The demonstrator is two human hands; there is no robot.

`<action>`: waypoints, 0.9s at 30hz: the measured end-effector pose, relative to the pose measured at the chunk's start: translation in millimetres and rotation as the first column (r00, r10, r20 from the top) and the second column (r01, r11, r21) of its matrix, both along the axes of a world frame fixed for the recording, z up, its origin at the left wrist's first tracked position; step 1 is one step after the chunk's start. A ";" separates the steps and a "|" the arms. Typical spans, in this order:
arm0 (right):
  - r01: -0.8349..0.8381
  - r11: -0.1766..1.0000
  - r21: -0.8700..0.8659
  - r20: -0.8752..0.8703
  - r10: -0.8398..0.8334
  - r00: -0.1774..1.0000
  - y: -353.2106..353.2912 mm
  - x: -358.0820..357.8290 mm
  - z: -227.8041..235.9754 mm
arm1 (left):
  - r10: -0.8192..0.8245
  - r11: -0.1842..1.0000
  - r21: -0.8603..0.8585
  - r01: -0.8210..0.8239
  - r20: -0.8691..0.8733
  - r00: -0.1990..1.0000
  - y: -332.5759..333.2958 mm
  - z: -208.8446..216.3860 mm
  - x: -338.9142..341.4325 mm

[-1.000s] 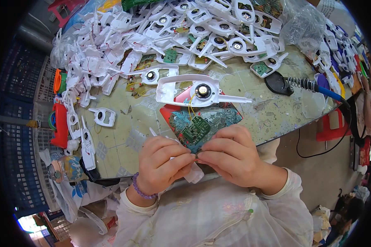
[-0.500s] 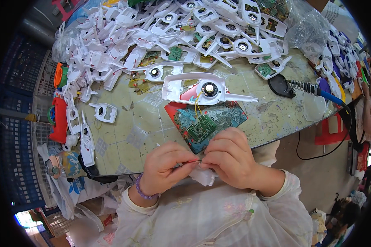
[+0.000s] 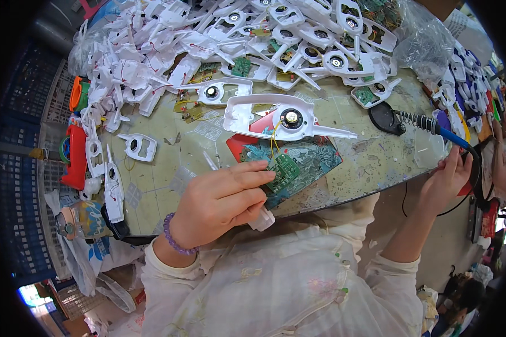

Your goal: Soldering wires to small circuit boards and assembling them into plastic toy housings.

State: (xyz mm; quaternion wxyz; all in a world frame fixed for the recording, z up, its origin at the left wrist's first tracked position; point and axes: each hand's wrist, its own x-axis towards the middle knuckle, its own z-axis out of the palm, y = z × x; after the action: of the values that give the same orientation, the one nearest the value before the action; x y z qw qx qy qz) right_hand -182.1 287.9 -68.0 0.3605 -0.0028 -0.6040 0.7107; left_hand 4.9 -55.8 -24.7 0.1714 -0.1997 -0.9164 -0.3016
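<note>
My left hand (image 3: 219,196), with a purple bead bracelet at the wrist, is closed around a white plastic shell (image 3: 262,219) that is mostly hidden beneath the palm. Its fingertips reach the left edge of a green circuit board (image 3: 285,172). Yellow wires run from that board up to a round black speaker in a white plastic housing (image 3: 253,116), lying face up. My right hand (image 3: 447,180) is stretched out to the far right. Its fingers are apart, with the tips at the blue handle of a soldering iron (image 3: 452,137), whose tip end sits in a coiled-spring stand (image 3: 416,120).
A patterned red and teal board (image 3: 315,168) lies under the circuit board. Heaped white housings (image 3: 135,62) cover the table's far side. A few more housings (image 3: 138,149) lie at left, near a red plastic piece (image 3: 75,157). The table's near edge curves below my hands.
My hands were together over the near edge, pinching a thin red wire. Since then my right hand has moved far right to the soldering iron, and my left has moved up to the circuit board.
</note>
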 end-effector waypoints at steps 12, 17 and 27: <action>-0.184 0.915 0.359 0.267 0.088 0.960 27.3 -40.0 12.9 | 0.043 0.993 -0.115 -0.039 0.034 0.998 5.7 11.6 2.8; 0.110 0.785 0.610 0.073 -0.194 0.978 65.4 -36.5 44.4 | 0.044 0.985 -0.171 -0.033 0.065 0.997 7.6 17.0 3.6; -0.253 0.878 0.406 -0.482 0.441 0.757 33.6 81.4 44.7 | 0.054 0.958 -0.279 -0.058 -0.023 0.998 14.5 20.0 1.5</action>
State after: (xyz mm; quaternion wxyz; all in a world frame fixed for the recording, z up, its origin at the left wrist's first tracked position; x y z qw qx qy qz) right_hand -100.7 321.4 -23.3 0.3770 0.3773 -0.5664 0.6283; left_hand 6.5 -41.3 -4.7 0.1569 -0.1981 -0.9538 -0.1625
